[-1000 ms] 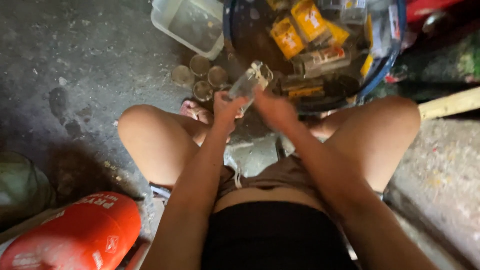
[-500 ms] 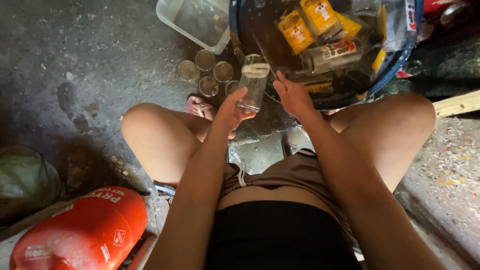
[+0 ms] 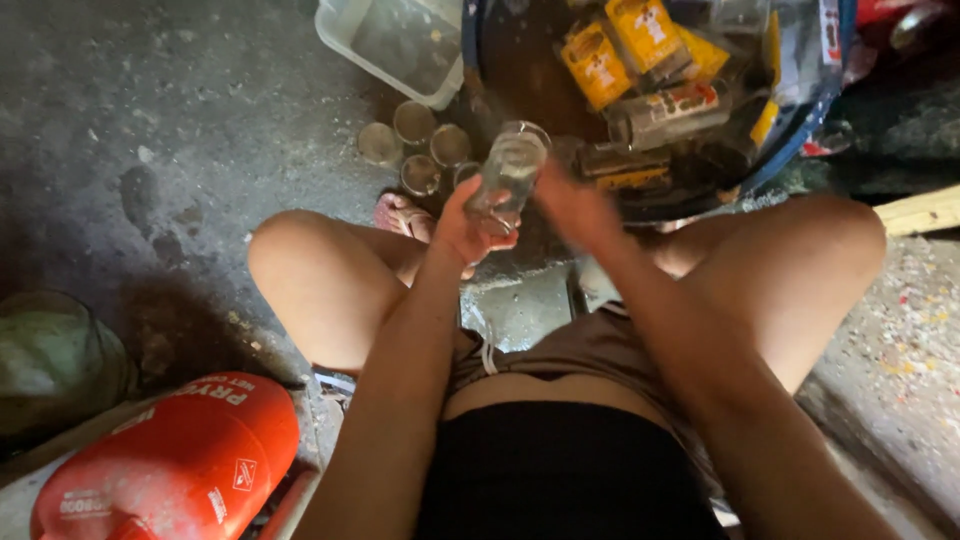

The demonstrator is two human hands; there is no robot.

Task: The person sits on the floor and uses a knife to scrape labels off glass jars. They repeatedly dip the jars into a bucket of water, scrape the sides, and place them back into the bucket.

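The fingers of the left hand are clamped around the lower body of a clear glass jar, which is held tilted, mouth up and away from the person, above the gap between the knees. The right hand sits just beside the jar at its right side; motion blur hides its fingers, so it cannot be told whether they are apart or closed, or whether they touch the glass.

To do this step well, judging from the pose: keep the left grip low on the jar and firm, since wet or dusty glass slips easily. Let the right hand work on the glass while the left only steadies and turns it. Hold the jar over the lap, not over the concrete floor, as a drop there would likely break it.

Beyond the hands, a cluster of similar small jars stands upright on the floor, close together. Behind them lies a clear plastic tub. To the right, a round blue-rimmed basin holds yellow packets and other packaging. A red cylinder lies at lower left, well apart from the work, with a greenish bundle beside it.
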